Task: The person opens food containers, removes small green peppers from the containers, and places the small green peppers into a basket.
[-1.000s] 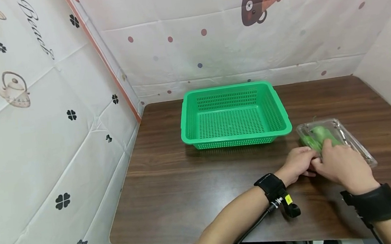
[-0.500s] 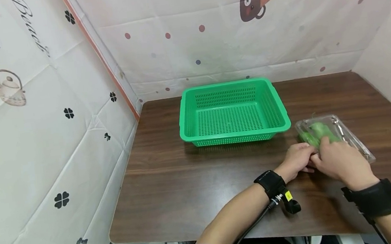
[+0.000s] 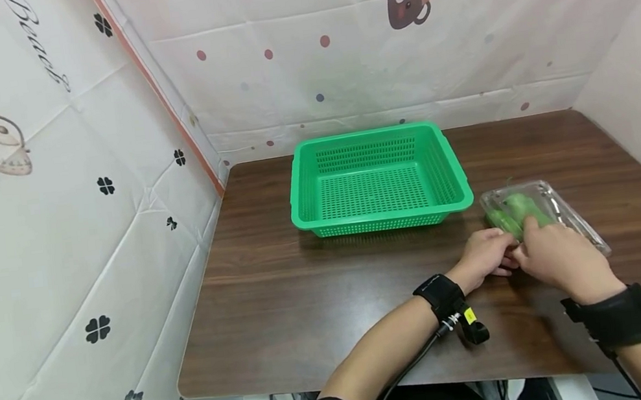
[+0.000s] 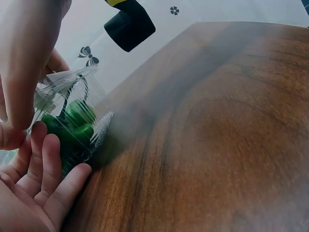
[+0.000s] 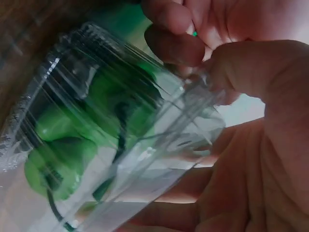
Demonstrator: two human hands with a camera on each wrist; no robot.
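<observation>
A clear plastic tray (image 3: 581,225) covered with see-through plastic wrap (image 5: 159,121) lies on the right of the table. Green peppers (image 3: 520,205) with dark curved stems show through it. My left hand (image 3: 483,258) is at the tray's near left corner, its fingertips pinching the edge of the wrap. Right beside it, my right hand (image 3: 564,259) grips the same corner, thumb against the wrap and forefinger over the peppers. In the right wrist view, the right thumb (image 5: 280,63) lies on the film while other fingers reach behind the tray.
A green plastic basket (image 3: 381,193) with nothing in it stands at the back of the brown wooden table (image 3: 309,318), left of the tray. White printed sheets (image 3: 260,76) hang behind and at both sides. A black cable (image 3: 401,384) runs along the left forearm.
The head view has tilted slightly, so everything sits a little higher in it. Both hands stay at the same tray corner, with only slight finger movement.
</observation>
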